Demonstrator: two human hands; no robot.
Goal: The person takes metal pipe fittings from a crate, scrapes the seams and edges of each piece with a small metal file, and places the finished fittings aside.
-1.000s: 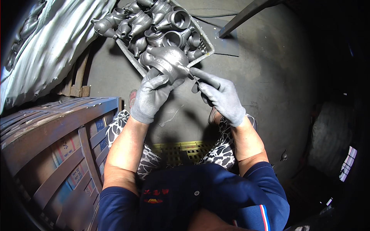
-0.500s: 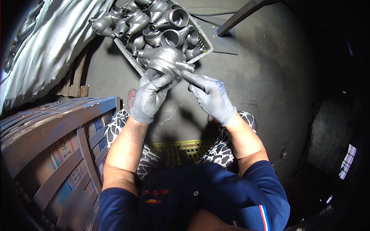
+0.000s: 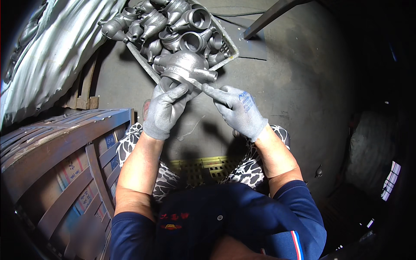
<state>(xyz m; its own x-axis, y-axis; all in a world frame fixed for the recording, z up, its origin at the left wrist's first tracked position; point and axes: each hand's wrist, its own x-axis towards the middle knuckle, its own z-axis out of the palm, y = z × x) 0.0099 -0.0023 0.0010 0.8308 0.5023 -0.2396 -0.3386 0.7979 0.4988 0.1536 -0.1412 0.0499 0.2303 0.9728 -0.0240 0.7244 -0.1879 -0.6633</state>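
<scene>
- The left hand (image 3: 167,108), in a grey knit glove, is wrapped from below around a round grey cast-metal fitting with a flanged rim (image 3: 186,69), held just above the crate's near edge.
- The right hand (image 3: 237,110), likewise gloved, has its fingers stretched toward the fitting's side stub, apparently touching it.
- The fitting's stub points rightward, toward the right hand.
- Beyond lies a grey plastic crate (image 3: 227,43) of similar castings (image 3: 190,26), on the concrete floor (image 3: 294,86).

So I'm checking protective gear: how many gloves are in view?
2: one grey glove on the left hand, gripping the metal casting; one on the right hand, fingertips by the casting. None elsewhere visible.
</scene>
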